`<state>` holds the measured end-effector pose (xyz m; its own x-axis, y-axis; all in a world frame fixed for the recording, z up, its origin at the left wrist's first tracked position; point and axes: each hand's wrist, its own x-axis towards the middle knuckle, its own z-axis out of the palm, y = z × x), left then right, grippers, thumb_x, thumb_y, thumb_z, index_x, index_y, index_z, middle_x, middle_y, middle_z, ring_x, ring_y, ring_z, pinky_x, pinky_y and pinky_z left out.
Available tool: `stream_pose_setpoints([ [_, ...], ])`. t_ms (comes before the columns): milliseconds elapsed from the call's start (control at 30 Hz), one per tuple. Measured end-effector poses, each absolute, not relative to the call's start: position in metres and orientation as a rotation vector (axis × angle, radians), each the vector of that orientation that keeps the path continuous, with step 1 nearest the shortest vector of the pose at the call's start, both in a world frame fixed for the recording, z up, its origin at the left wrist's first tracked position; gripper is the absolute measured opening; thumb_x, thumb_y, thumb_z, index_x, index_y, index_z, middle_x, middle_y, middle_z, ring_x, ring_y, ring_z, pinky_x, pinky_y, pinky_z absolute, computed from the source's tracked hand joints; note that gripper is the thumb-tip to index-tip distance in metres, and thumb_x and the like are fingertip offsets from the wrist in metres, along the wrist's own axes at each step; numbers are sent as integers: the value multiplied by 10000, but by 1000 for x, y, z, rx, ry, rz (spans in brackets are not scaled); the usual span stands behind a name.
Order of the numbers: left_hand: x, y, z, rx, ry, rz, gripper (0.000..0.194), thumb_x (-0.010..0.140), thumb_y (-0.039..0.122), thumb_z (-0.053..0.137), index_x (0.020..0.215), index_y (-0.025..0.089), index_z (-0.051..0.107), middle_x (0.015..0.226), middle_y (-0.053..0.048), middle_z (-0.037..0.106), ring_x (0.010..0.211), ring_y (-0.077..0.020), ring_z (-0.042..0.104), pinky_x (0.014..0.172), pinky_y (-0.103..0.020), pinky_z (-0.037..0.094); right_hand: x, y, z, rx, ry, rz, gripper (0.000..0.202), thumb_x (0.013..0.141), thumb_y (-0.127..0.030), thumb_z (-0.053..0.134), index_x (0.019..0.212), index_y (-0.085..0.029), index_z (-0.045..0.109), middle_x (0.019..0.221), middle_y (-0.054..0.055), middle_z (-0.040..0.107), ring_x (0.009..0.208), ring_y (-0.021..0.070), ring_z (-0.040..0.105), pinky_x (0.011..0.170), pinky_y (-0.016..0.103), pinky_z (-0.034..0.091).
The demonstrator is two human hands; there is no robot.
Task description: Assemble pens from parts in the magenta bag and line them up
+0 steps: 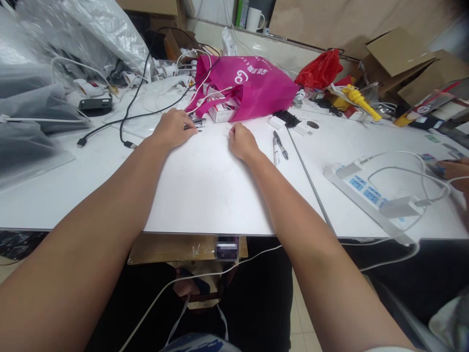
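Observation:
On the white table, my left hand has its fingers curled over several small dark, thin items beside the pink bag. My right hand is closed in a pinch to the right of them; a thin, pale sliver shows at its fingertips, too small to name. Between and behind the hands, a white and red box pokes out of the pink bag. Two pens lie to the right of my right hand.
Black cables trail across the left side near plastic bags. At the right sits a power strip with white cords, and another person's hand. Small white boxes, a red bag and cartons are farther back.

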<state>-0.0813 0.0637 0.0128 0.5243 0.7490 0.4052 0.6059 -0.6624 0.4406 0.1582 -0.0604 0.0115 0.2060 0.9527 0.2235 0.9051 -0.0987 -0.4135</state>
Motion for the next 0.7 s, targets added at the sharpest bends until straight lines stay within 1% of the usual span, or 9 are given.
stream_pose_setpoints([
  [133, -75, 59, 14, 2589, 1165, 823, 138, 928, 232, 797, 796, 245, 761, 1085, -121, 773, 1270, -396, 662, 1247, -588, 485, 160, -58, 9, -1984, -1698, 144, 282, 1184, -230, 434, 1323, -145, 665, 1399, 238, 763, 1295, 378, 720, 1160, 543, 570],
  [233, -69, 50, 18, 2651, 1151, 835, 139, 973, 229, 764, 835, 233, 746, 1121, -133, 784, 1269, -397, 676, 1246, -611, 488, 160, -56, 10, -1933, -1660, 168, 320, 1182, -230, 408, 1369, -148, 654, 1343, 215, 769, 1254, 361, 732, 1157, 535, 571],
  [333, -61, 43, 21, 2615, 1094, 899, 86, 980, 238, 778, 896, 248, 760, 1110, -124, 804, 1202, -372, 706, 1226, -581, 518, 159, -59, 14, -1878, -1660, 190, 395, 1179, -225, 394, 1486, -194, 640, 1361, 176, 781, 1282, 357, 747, 1178, 544, 563],
  [433, -53, 37, 21, 2574, 990, 898, 53, 986, 250, 758, 938, 255, 778, 1085, -106, 817, 1125, -355, 746, 1159, -536, 566, 157, -65, 20, -1783, -1766, 239, 435, 1199, -276, 403, 1558, -263, 648, 1437, 129, 784, 1335, 335, 741, 1197, 511, 547],
  [500, -49, 35, 20, 2578, 932, 882, 58, 996, 254, 735, 965, 252, 784, 1079, -105, 817, 1130, -357, 758, 1136, -518, 575, 155, -69, 24, -1753, -1815, 272, 407, 1213, -322, 416, 1522, -265, 676, 1368, 118, 807, 1273, 320, 750, 1159, 475, 552],
  [600, -44, 31, 19, 2573, 885, 876, 54, 994, 262, 742, 961, 263, 784, 1026, -95, 799, 1154, -358, 761, 1134, -494, 568, 152, -72, 26, -1742, -1825, 282, 323, 1218, -347, 447, 1398, -259, 700, 1173, 92, 813, 1099, 292, 737, 1064, 424, 557],
  [700, -41, 28, 19, 2537, 844, 880, 78, 993, 284, 758, 916, 283, 772, 959, -77, 774, 1116, -344, 762, 1096, -471, 574, 150, -71, 25, -1707, -1830, 289, 237, 1214, -352, 481, 1268, -264, 694, 1102, 65, 788, 1033, 268, 698, 1018, 387, 540],
])
